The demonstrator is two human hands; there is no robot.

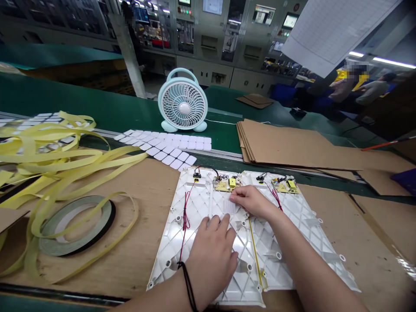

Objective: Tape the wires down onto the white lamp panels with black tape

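Two white plastic panels [172, 232] with ribs and screw posts lie side by side in front of me. Each carries a yellow circuit board [222, 185] at its far edge and a bundle of red wire [186, 212]. My left hand [214, 249] rests palm down on the left panel, fingers stretched out. The thumb and forefinger of my right hand [251, 201] are pinched together at the upper right corner of a small white label [229, 207]. That label lies on the left panel, just below its circuit board.
A roll of tape [48, 242] and tangled yellow strips [69, 171] lie at the left. Sheets of white pads [172, 151] and a light blue fan [184, 106] stand beyond the panels. Cardboard sheets [292, 145] are stacked right. A paper sheet [334, 34] hangs upper right.
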